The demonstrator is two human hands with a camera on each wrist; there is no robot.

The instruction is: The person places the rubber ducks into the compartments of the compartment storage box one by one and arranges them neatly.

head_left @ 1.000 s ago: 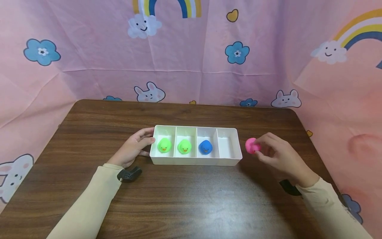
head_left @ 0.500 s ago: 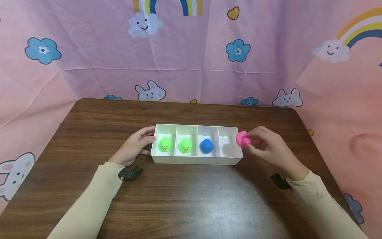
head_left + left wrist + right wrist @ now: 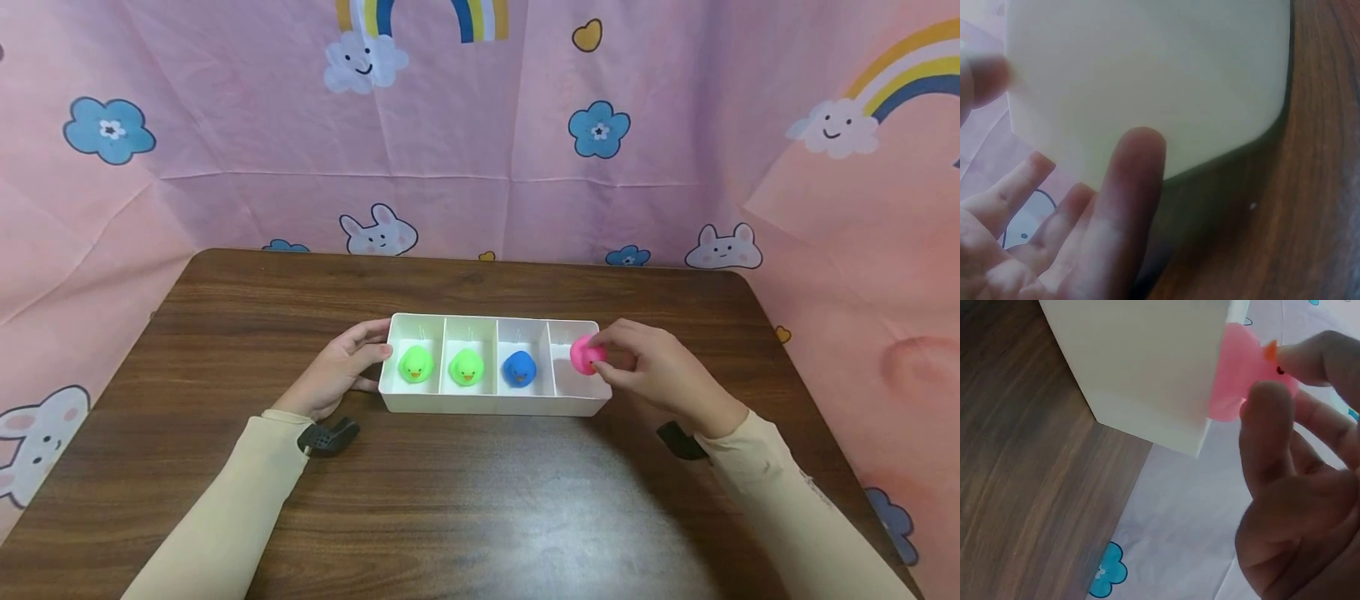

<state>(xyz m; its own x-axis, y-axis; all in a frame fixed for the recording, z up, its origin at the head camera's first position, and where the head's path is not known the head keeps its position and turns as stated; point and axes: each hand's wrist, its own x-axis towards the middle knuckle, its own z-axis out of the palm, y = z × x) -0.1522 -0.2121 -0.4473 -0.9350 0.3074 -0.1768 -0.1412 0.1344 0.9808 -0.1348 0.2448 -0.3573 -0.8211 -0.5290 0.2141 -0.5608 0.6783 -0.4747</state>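
Note:
A white divided box [image 3: 442, 403] with several compartments stands on the table. Green rubber ducks [image 3: 416, 364] sit in its two left compartments, a blue duck [image 3: 519, 368] in the third. My left hand [image 3: 335, 370] holds the box's left end: in the left wrist view the thumb [image 3: 988, 78] is at the rim and another finger lies against the end wall. Between thumb and fingers, my right hand [image 3: 660, 367] pinches a pink rubber duck [image 3: 583, 356] over the rightmost compartment. In the right wrist view the duck's orange beak faces a fingertip, and its base overlaps the box's rim.
The box stands near the middle of a brown wooden table [image 3: 450, 500]. Behind and beside the table hangs a pink printed cloth [image 3: 465, 125]. Dark bands [image 3: 327, 435] show at both wrists.
The right hand has carried the pink duck leftward, from beside the box's right end to over its rightmost compartment. The left hand stays at the box's left end.

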